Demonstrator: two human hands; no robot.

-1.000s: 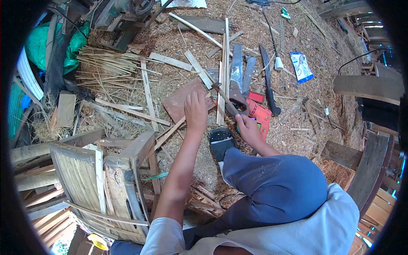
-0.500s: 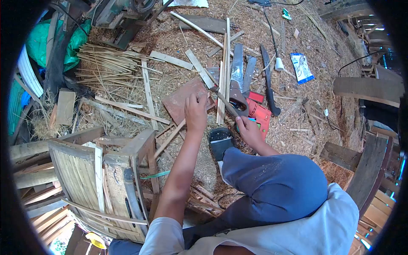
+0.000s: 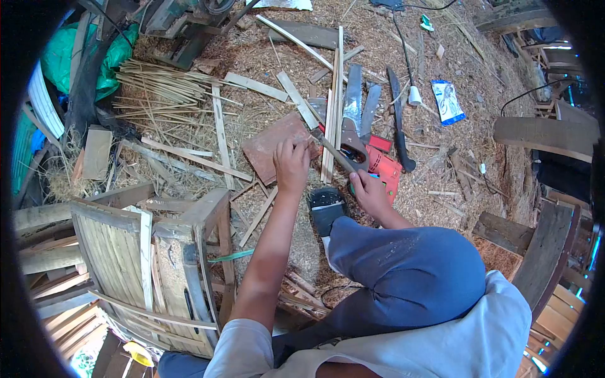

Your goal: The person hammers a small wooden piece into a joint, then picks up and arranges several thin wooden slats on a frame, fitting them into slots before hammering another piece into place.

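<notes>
My left hand is over the near right part of a flat reddish-brown slab on the ground. Its fingers curl downward; whatever they may pinch is too small or hidden. In my right hand is a hammer, gripped by its wooden handle, the small head close to the slab's right edge. Under and beside the hammer lie long thin wood strips, a handsaw with a brown handle, and a red power tool. A loose wood stick lies below my left hand.
A wooden chair-like frame stands at left. A bundle of thin sticks lies behind it. Farther right are a long knife, a white socket on a cable and a blue-white packet. Wood shavings cover the ground.
The wood stick below my left hand has shifted right and away from the chair frame. My left fingers have changed position slightly over the slab. The hammer stays in my right hand.
</notes>
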